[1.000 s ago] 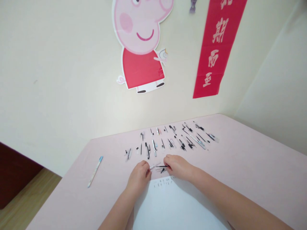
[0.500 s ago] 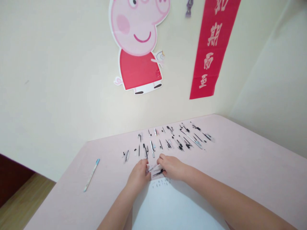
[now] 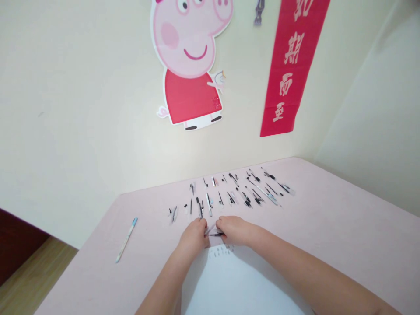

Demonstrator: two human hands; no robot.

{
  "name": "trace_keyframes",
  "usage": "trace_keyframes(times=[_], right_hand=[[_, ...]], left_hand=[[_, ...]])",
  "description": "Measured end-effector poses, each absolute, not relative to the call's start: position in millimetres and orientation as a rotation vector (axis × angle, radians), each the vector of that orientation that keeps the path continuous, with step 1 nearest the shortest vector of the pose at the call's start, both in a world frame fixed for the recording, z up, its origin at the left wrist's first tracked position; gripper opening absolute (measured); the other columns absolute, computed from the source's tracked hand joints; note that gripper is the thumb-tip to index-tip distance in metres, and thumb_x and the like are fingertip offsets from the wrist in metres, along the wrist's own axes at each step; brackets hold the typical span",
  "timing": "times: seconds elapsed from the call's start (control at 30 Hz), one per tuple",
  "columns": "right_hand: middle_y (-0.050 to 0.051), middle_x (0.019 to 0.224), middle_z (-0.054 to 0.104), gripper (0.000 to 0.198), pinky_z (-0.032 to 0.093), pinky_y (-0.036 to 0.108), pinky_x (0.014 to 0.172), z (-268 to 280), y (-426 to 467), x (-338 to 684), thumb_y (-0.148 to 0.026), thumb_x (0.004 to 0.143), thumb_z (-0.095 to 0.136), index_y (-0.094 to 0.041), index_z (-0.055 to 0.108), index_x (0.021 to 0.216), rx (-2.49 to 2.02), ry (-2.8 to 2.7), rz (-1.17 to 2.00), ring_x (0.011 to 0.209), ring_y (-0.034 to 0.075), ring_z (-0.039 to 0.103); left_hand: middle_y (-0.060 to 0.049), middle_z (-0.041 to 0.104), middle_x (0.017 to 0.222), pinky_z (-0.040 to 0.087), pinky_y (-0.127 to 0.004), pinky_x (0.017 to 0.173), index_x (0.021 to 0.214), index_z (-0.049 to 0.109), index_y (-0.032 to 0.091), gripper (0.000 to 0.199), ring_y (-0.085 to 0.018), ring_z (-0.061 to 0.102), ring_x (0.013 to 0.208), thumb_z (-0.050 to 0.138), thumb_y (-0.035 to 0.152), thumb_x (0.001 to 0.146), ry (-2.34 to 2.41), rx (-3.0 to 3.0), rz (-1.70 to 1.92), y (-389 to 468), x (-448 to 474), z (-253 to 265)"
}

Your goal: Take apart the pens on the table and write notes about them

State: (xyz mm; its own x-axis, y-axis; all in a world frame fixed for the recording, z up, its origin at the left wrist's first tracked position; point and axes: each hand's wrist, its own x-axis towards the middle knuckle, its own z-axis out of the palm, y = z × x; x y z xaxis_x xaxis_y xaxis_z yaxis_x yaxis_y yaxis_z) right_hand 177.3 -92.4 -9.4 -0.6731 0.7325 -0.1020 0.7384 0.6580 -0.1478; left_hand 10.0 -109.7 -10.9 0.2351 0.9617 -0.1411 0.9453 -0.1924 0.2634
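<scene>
Fingers of our left hand (image 3: 194,237) pinch a pale tube (image 3: 210,228), can't tell for our right hand (image 3: 234,230), knuckle bump could roll dark piece (image 3: 216,235) onto near paper (image 3: 229,280)

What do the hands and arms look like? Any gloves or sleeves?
Both the left hand and the right hand are bare, without gloves. No sleeve shows on the left forearm or right forearm, nor any watch or bracelet. Whether there are rings, I can't tell.

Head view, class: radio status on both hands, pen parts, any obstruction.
Left hand, right hand: close together, grips unclear. Pale pen part, dark pen part: between them. Paper: near side, not between hands.
</scene>
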Motion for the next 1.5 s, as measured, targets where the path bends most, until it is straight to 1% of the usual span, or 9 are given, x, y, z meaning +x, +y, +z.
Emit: trace_keyframes(times=[0.27,0.47,0.73,0.87,1.0,1.13,1.23,1.33,1.5], right_hand=[[0.014,0.084,0.070,0.019,0.044,0.027,0.060,-10.4,-93.3,185.9,-0.018,0.072,0.055,-0.013,0.068,0.085,1.306,2.782,-0.251,0.074,0.024,0.066],[0.015,0.082,0.069,0.018,0.045,0.028,0.060,-11.5,-95.0,187.9,-0.017,0.070,0.056,-0.012,0.067,0.084,1.234,2.827,-0.171,0.072,0.026,0.066],[0.014,0.083,0.069,0.017,0.042,0.027,0.062,-6.5,-96.4,191.1,-0.018,0.073,0.054,-0.012,0.067,0.083,1.223,2.855,-0.245,0.074,0.024,0.064],[0.010,0.081,0.067,0.014,0.038,0.024,0.061,-3.7,-93.6,197.0,-0.019,0.074,0.053,-0.013,0.065,0.079,1.275,2.894,-0.377,0.072,0.019,0.060],[0.005,0.075,0.062,0.008,0.033,0.022,0.057,-6.9,-87.9,198.6,-0.018,0.073,0.053,-0.015,0.061,0.073,1.414,2.952,-0.493,0.065,0.014,0.053],[0.000,0.069,0.055,0.004,0.030,0.020,0.055,-14.7,-85.2,192.1,-0.018,0.073,0.055,-0.015,0.056,0.070,1.510,2.995,-0.729,0.061,0.011,0.045],[-0.004,0.062,0.048,0.004,0.028,0.018,0.052,-21.2,-86.3,183.2,-0.016,0.072,0.055,-0.016,0.054,0.069,1.609,2.945,-1.048,0.057,0.009,0.042],[-0.007,0.056,0.043,0.006,0.026,0.018,0.048,-25.8,-87.3,173.0,-0.014,0.070,0.054,-0.016,0.051,0.066,1.806,2.815,-1.310,0.053,0.008,0.039],[-0.006,0.054,0.043,0.010,0.026,0.019,0.048,-25.4,-86.0,162.7,-0.014,0.068,0.054,-0.017,0.047,0.061,2.103,2.655,-1.431,0.053,0.009,0.041]], left_hand=[[-0.006,0.061,0.087,0.038,-0.027,0.066,0.083,0.056,0.018,0.016,-0.019,0.058,0.081,0.052,0.011,0.070,1.796,2.206,0.040,-110.3,11.2,-14.9],[-0.010,0.062,0.094,0.041,-0.029,0.072,0.088,0.055,0.017,0.011,-0.021,0.060,0.087,0.048,0.017,0.080,1.837,2.183,-0.018,-110.5,19.7,-13.5],[-0.015,0.060,0.101,0.041,-0.030,0.074,0.095,0.053,0.013,0.020,-0.023,0.060,0.091,0.042,0.005,0.082,1.846,2.130,-0.091,-115.2,27.6,-8.8],[-0.016,0.058,0.104,0.040,-0.030,0.078,0.098,0.052,0.011,0.026,-0.023,0.058,0.095,0.038,-0.001,0.080,1.821,2.104,-0.026,-118.2,27.0,-11.0],[-0.017,0.057,0.101,0.039,-0.033,0.078,0.094,0.052,0.010,0.022,-0.024,0.057,0.092,0.039,0.000,0.080,1.790,2.024,0.116,-116.0,24.2,-20.2],[-0.010,0.057,0.092,0.037,-0.032,0.079,0.086,0.052,0.014,0.014,-0.021,0.054,0.088,0.043,0.005,0.080,1.677,1.887,0.333,-112.2,18.3,-25.3],[-0.002,0.055,0.077,0.038,-0.028,0.071,0.084,0.053,0.016,0.006,-0.017,0.052,0.076,0.048,0.015,0.082,1.507,1.717,0.494,-112.0,16.7,-24.1],[0.004,0.050,0.064,0.037,-0.024,0.059,0.086,0.054,0.017,0.011,-0.012,0.047,0.059,0.051,0.025,0.080,1.313,1.475,0.628,-113.6,20.9,-23.0],[0.002,0.052,0.067,0.039,-0.021,0.061,0.081,0.054,0.015,0.018,-0.009,0.050,0.060,0.062,0.029,0.073,1.090,1.086,0.870,-115.7,32.6,-25.1]])
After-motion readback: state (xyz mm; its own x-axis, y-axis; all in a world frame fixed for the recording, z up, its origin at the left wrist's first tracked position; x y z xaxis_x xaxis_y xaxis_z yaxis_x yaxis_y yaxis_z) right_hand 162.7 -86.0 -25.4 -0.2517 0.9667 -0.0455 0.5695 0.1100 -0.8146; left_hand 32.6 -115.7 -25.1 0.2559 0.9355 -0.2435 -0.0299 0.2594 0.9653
